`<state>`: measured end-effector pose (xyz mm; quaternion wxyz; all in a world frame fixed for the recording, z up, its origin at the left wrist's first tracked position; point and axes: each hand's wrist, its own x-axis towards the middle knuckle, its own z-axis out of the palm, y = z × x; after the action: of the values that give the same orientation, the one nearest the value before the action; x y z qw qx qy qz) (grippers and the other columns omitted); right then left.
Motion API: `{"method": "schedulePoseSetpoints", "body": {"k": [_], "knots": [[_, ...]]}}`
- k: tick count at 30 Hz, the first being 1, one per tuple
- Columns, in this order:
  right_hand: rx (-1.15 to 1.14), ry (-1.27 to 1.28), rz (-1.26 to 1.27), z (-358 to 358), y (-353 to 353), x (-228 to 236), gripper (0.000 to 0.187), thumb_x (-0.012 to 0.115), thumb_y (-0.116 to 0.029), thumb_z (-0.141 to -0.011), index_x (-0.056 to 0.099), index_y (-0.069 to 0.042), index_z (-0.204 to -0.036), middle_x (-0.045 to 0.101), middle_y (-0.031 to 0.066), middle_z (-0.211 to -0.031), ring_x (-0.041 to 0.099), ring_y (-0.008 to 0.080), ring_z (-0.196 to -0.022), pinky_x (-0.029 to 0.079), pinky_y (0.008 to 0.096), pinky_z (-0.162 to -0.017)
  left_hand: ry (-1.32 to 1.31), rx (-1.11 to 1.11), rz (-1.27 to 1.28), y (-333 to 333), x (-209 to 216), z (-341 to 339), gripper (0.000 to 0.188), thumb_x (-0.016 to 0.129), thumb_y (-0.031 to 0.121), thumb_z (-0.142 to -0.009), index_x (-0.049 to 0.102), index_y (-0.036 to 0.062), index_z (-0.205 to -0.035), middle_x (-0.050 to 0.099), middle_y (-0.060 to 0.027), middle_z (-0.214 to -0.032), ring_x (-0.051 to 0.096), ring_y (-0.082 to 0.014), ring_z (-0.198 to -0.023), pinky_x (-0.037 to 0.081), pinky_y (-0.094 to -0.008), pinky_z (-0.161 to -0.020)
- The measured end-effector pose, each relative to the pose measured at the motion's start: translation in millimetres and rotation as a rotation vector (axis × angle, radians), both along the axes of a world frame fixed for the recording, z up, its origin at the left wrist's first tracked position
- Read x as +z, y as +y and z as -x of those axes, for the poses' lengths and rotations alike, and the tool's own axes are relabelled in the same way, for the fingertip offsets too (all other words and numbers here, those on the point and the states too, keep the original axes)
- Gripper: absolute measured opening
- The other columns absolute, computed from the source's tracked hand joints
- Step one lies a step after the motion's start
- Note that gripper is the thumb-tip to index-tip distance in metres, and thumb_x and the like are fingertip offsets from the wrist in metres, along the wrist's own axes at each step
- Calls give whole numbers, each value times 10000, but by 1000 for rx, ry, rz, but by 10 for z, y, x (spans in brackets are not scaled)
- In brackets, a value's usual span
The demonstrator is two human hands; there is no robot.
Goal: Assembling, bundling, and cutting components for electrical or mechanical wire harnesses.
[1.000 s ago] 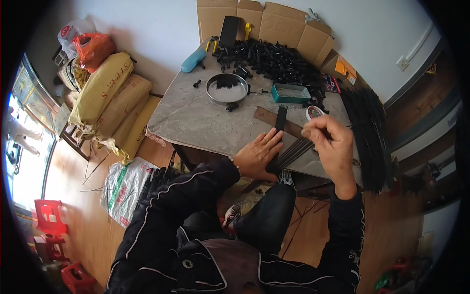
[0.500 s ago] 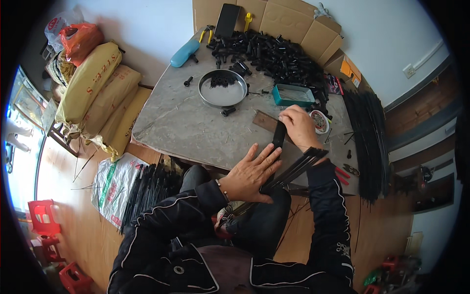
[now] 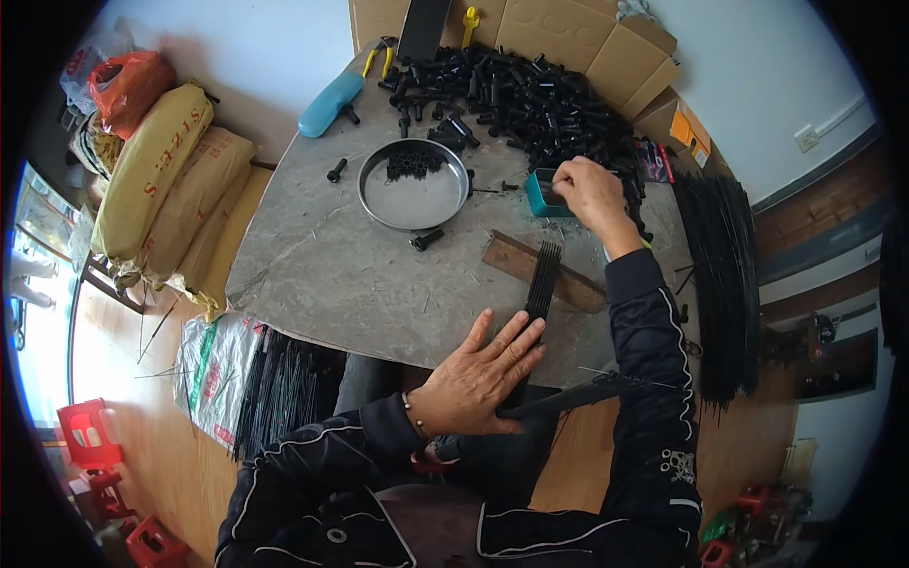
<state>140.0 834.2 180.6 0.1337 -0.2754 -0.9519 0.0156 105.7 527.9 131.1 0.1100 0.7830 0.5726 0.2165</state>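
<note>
My left hand (image 3: 478, 381) lies flat with its fingers stretched out over a row of thin black rods (image 3: 544, 276) at the table's near edge. The rods' far ends rest across a brown flat bar (image 3: 579, 289), and more black lengths stick out below my palm toward my right forearm. At the teal box (image 3: 540, 203), my right hand (image 3: 592, 196) dips in over the rim with its fingers bent together. Whatever those fingertips hold is hidden. Left of the box stands a round metal pan (image 3: 414, 201) with small black rings gathered at its far side.
Black tubular parts (image 3: 511, 90) are heaped at the back of the grey table (image 3: 312, 265), before a cardboard sheet (image 3: 559, 38). A light-blue object (image 3: 331, 102) and yellow-handled pliers (image 3: 381, 59) lie back left. Long black rods (image 3: 721, 284) line the right edge. Sacks (image 3: 156, 175) are stacked at left.
My right hand has left the far ends of the rods and moved up to the teal box. The rod ends and brown bar are now uncovered. My left hand remains on the rods.
</note>
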Motion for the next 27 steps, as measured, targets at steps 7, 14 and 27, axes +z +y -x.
{"method": "schedulePoseSetpoints", "body": {"k": [7, 14, 27], "knots": [[29, 191, -86, -169, -51, 147, 87, 680, -174, -779, 675, -87, -782, 633, 31, -808, 625, 256, -779, 477, 362, -687, 34, 15, 24, -5, 17, 24, 1011, 609, 698, -722, 365, 44, -1455, 186, -174, -1568, 102, -311, -1474, 43, -571, -1157], [150, 434, -181, -354, -239, 164, 95, 652, -131, -820, 656, -45, -860, 638, 75, -812, 628, 238, -752, 480, 352, -667, -2, 6, 39, 11, 8, -1, 1049, 627, 704, -713, 333, 25, -1457, 174, -181, -1568, 95, -317, -1475, 1, -557, -1164], [74, 367, 445, -913, -761, -214, 70, 649, -54, -853, 668, -22, -912, 610, 45, -811, 551, 130, -632, 439, 265, -584, 39, 27, 36, 22, 12, -20, 986, 593, 706, -734, 389, 50, -1442, 201, -166, -1565, 120, -310, -1471, 45, -550, -1164]]}}
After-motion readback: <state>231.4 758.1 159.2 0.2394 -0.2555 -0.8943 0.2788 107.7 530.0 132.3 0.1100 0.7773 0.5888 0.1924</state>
